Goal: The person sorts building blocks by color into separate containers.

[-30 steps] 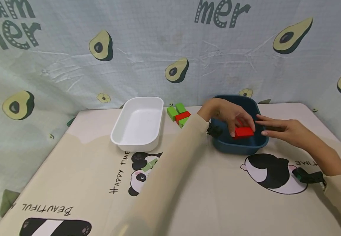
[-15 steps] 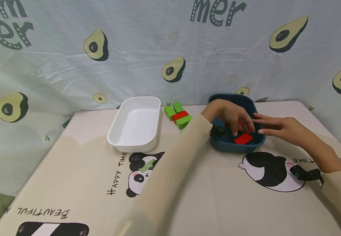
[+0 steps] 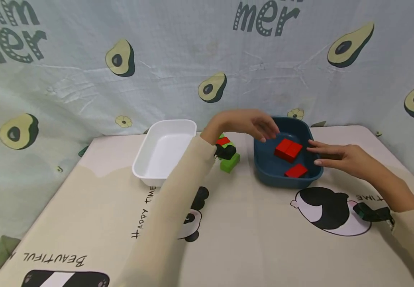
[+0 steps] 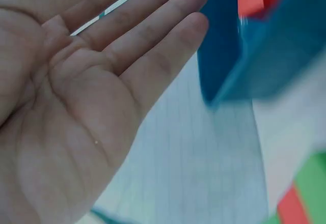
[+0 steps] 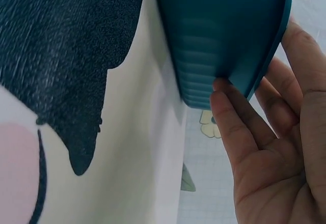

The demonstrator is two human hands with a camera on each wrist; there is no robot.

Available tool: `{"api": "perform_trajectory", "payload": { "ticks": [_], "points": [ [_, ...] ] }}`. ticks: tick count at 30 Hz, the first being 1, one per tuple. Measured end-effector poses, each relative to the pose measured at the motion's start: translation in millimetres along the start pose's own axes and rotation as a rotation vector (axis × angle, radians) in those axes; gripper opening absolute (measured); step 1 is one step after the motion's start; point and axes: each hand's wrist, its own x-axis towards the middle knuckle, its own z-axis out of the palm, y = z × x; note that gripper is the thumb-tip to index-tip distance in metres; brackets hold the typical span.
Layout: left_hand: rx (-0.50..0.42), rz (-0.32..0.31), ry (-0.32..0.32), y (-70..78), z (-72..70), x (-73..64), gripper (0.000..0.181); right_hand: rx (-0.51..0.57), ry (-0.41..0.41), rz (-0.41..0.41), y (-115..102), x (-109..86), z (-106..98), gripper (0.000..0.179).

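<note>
Inside the dark blue bin (image 3: pixel 282 181) lie red blocks: a pair (image 3: pixel 288 150) side by side and a single red block (image 3: pixel 296 171) nearer the front. My left hand (image 3: pixel 248 122) hovers over the bin's left rim, fingers loosely bent; the left wrist view shows its bare palm (image 4: pixel 76 112) with nothing in it. Fingers of my right hand (image 3: pixel 346 157) touch the bin's outer right wall, held fairly straight; in the right wrist view the fingertips (image 5: pixel 219 99) rest against the ribbed side. Left of the bin, green blocks (image 3: pixel 230 162) and a red block (image 3: pixel 223 141) are partly hidden by my left wrist.
A white bin (image 3: pixel 167 147) stands at the left, its right side partly covered by my left sleeve (image 3: pixel 171 211). The panda-print tablecloth (image 3: pixel 250 239) covers the table, and an avocado-print curtain (image 3: pixel 171 59) hangs right behind its back edge.
My left hand has let go of a red block in the blue bin, then risen and moved left out of it. The right hand stays at the bin's side.
</note>
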Motion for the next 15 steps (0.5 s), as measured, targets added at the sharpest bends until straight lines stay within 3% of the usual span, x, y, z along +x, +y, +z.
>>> {"api": "perform_trajectory", "payload": {
  "ticks": [5, 9, 15],
  "points": [
    [0.116, -0.042, 0.071, -12.7, -10.7, -35.9, 0.039, -0.018, 0.009, 0.024, 0, -2.1, 1, 0.047],
    [0.201, -0.099, 0.11, -20.5, -18.0, -56.2, 0.039, -0.015, 0.01, -0.011, 2, -2.3, 0, 0.047],
    [0.383, -0.289, 0.142, -30.4, -28.6, -69.9, 0.042, -0.018, 0.001, 0.014, 0, -0.2, 0, 0.048]
  ]
}}
